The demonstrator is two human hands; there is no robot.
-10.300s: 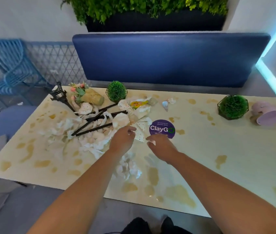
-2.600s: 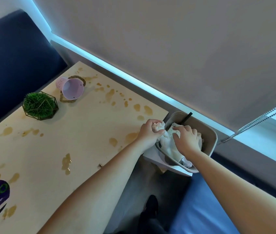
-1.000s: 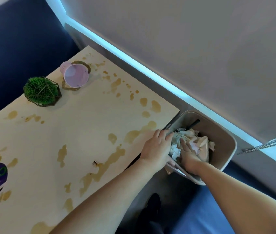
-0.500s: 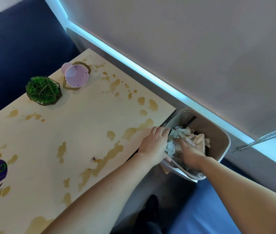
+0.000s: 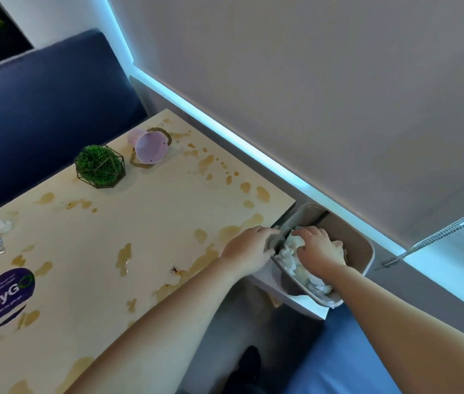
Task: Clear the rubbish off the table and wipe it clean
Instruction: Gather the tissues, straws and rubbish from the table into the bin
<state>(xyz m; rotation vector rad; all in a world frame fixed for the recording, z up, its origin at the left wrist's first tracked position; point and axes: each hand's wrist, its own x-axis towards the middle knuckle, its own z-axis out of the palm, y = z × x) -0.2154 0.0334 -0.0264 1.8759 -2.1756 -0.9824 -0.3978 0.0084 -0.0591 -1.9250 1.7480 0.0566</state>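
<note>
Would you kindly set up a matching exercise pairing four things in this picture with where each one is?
Things:
1. pink cup
2. crumpled napkins
3. purple sticker
4. right hand

Places:
A. inside the bin
B. flat on the table near its left edge of view
C. tipped on its side beside the green plant ball
D. pressing down on the rubbish in the bin

Pairs: 1-C, 2-A, 3-B, 4-D

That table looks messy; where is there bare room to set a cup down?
The table is free of objects between the green plant ball, the ClayGo sticker and the left hand, though stained. The bin is crowded with tissues.
</note>
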